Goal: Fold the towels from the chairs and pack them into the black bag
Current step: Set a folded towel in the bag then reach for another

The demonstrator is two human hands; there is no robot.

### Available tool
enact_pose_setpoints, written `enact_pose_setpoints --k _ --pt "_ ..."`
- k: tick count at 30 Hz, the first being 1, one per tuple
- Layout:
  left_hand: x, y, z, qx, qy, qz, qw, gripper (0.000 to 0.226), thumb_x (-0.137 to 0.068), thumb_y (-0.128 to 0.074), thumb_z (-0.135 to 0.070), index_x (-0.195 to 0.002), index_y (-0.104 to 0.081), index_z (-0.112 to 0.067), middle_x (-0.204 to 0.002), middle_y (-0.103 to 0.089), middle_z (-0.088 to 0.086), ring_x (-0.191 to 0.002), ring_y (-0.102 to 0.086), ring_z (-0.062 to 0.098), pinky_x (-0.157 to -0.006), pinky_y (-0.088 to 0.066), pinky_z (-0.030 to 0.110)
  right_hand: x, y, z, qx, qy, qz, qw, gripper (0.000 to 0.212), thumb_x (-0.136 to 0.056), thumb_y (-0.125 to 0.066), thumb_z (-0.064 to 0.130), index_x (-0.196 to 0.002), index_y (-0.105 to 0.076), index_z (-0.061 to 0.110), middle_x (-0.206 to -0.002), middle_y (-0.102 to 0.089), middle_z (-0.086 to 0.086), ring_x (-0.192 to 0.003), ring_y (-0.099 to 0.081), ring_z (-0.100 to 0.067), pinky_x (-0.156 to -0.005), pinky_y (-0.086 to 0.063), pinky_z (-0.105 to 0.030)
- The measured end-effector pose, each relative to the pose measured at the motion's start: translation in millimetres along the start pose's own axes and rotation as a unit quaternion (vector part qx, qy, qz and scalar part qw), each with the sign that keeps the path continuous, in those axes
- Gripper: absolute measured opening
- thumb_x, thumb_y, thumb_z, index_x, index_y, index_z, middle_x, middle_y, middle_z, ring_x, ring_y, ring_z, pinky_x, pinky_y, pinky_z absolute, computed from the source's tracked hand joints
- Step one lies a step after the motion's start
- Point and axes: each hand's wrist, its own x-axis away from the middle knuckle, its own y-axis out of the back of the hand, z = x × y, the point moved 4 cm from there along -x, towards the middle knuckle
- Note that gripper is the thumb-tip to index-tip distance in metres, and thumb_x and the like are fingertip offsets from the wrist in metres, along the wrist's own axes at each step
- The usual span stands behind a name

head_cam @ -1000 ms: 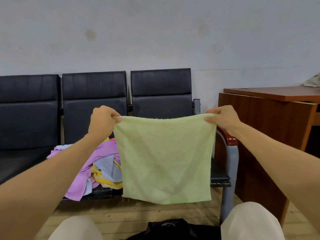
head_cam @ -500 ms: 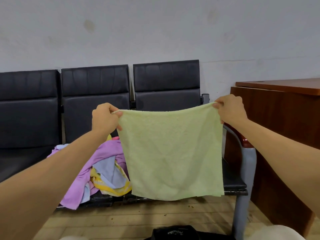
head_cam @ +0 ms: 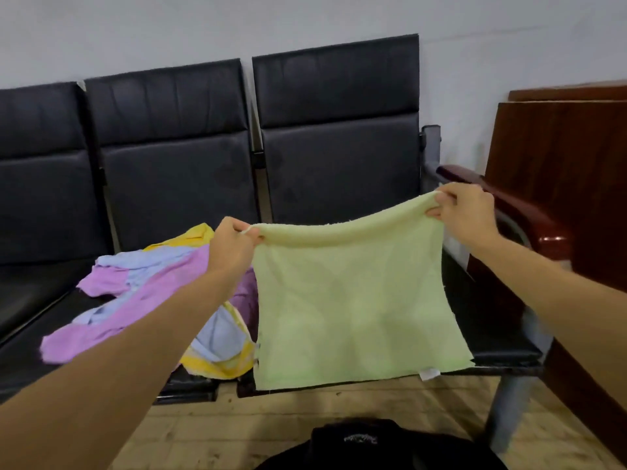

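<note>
The black bag (head_cam: 373,447) runs off the bottom edge, its white lettering (head_cam: 360,438) too blurred to read; the green towel (head_cam: 353,310) hides part of the pile (head_cam: 135,286).

Nothing could be read — the black bag (head_cam: 407,452) bore small white lettering, too blurred to make out.

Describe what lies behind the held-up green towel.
Behind the green towel, the black chair seat shows on the right and a towel pile on the left; the covered seat middle cannot be seen.

Waiting area or office: row of linked black chairs (head_cam: 251,157), wooden desk (head_cam: 559,184), plain wall (head_cam: 305,22).
</note>
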Motion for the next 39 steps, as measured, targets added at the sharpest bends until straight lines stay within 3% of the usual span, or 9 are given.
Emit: enact_pose_setpoints --k 3,6,10,14,18,20,25,30,39 --pt "16 -14 41 -0.032 0.011 0.027 0.999 0.015 -0.088 -0.056 -0.015 -0.075 -0.049 -0.017 -0.078 -0.058 0.002 -0.082 -0.059 0.028 -0.075 -0.05 0.042 31 -19 -23 0.007 -0.011 0.035 0.999 0.018 -0.097 -0.053 0.011 -0.104 -0.069 0.004 -0.095 -0.07 -0.012 -0.091 -0.068 -0.025 -0.09 -0.054 -0.044" --pt "44 -28 86 -0.025 0.028 0.099 0.994 0.017 -0.095 -0.051 -0.012 -0.081 -0.045 -0.021 -0.091 -0.064 0.009 -0.093 -0.065 0.029 -0.083 -0.053 0.047 71 -34 -52 0.037 -0.023 0.133 0.99 0.013 -0.098 -0.052 0.011 -0.097 -0.064 0.006 -0.088 -0.068 -0.011 -0.077 -0.071 -0.023 -0.079 -0.057 -0.043" --pt "74 -42 125 -0.13 -0.022 0.201 0.971 0.013 -0.093 -0.052 -0.019 -0.085 -0.043 -0.024 -0.096 -0.063 0.004 -0.086 -0.061 0.022 -0.08 -0.049 0.038 111 -54 -92 0.182 -0.014 0.3 0.936 0.018 -0.104 -0.035 0.027 -0.094 -0.043 0.014 -0.087 -0.06 -0.01 -0.075 -0.063 -0.028 -0.067 -0.048 -0.042" --pt "80 -52 148 -0.225 -0.097 0.283 0.927 0.037 -0.089 -0.057 -0.006 -0.123 -0.046 -0.015 -0.123 -0.052 -0.002 -0.115 -0.052 0.019 -0.098 -0.042 0.032 119 -66 -107 0.214 0.015 0.371 0.904 0.016 -0.099 -0.049 0.022 -0.114 -0.044 0.022 -0.11 -0.06 -0.009 -0.088 -0.058 -0.023 -0.074 -0.047 -0.036" --pt "68 -58 150 -0.216 -0.104 0.296 0.925 0.055 -0.091 -0.058 -0.01 -0.141 -0.039 -0.02 -0.143 -0.042 -0.003 -0.131 -0.041 0.016 -0.11 -0.034 0.032 115 -79 -114 0.208 0.028 0.329 0.921 0.039 -0.099 -0.049 0.014 -0.137 -0.049 0.019 -0.136 -0.054 -0.008 -0.113 -0.057 -0.027 -0.092 -0.049 -0.035" --pt "64 -61 150 -0.244 -0.13 0.282 0.919 0.05 -0.093 -0.056 -0.012 -0.141 -0.042 -0.018 -0.143 -0.044 0.0 -0.13 -0.042 0.017 -0.108 -0.029 0.023 111 -83 -118 0.193 0.023 0.302 0.933 0.037 -0.098 -0.048 0.011 -0.134 -0.054 0.019 -0.135 -0.055 -0.008 -0.116 -0.056 -0.027 -0.097 -0.049 -0.035" --pt "63 -57 146 -0.27 -0.181 0.194 0.926 0.031 -0.094 -0.052 -0.004 -0.124 -0.062 -0.008 -0.133 -0.057 0.007 -0.126 -0.05 0.022 -0.108 -0.03 0.024 107 -73 -111 0.157 0.045 0.199 0.966 0.033 -0.098 -0.045 0.004 -0.124 -0.063 0.011 -0.13 -0.06 -0.008 -0.118 -0.056 -0.025 -0.101 -0.045 -0.035" --pt "67 -38 123 -0.225 -0.206 0.156 0.939 0.028 -0.096 -0.051 -0.006 -0.121 -0.063 -0.007 -0.125 -0.062 0.005 -0.117 -0.054 0.017 -0.098 -0.029 0.014 111 -46 -97 0.117 0.069 0.104 0.985 0.03 -0.098 -0.047 0.004 -0.122 -0.064 0.008 -0.127 -0.062 -0.009 -0.118 -0.056 -0.023 -0.095 -0.035 -0.018" --pt "86 -14 118 -0.243 -0.195 0.211 0.927 0.03 -0.097 -0.051 -0.016 -0.123 -0.063 -0.009 -0.128 -0.06 0.003 -0.12 -0.053 0.018 -0.102 -0.038 0.027 131 -31 -94 0.148 0.099 0.167 0.97 0.028 -0.098 -0.05 0.008 -0.122 -0.064 0.007 -0.129 -0.06 -0.008 -0.122 -0.054 -0.023 -0.097 -0.034 -0.02"
